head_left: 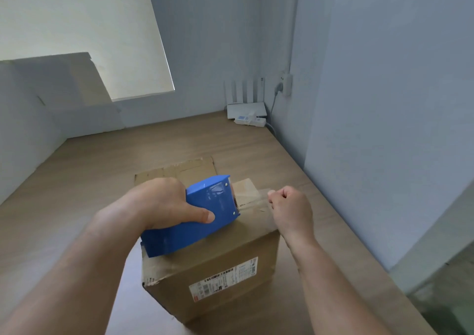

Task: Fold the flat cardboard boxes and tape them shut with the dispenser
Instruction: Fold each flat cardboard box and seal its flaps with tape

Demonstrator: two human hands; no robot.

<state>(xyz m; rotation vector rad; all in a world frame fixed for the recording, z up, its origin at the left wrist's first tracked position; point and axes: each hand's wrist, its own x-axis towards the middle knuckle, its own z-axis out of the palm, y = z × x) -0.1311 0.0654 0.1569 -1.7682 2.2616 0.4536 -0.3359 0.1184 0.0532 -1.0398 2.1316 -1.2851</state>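
Taping a brown cardboard box [218, 270], left hand [164, 203] grips blue plastic dispenser [205, 221], right hand [289, 211] pinches clear tape [254, 198] just beyond; anchoring it seems next.

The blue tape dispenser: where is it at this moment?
In the head view, near the centre, the blue tape dispenser rests on the cardboard box, held by the left hand.

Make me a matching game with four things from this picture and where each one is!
Things:
1. tape dispenser
2. shipping label
3. router
4. tape end

Places:
A. in the far corner
B. pinched by the right hand
C. gripped in the left hand
D. on the front side of the cardboard box

Pairs: 1-C, 2-D, 3-A, 4-B
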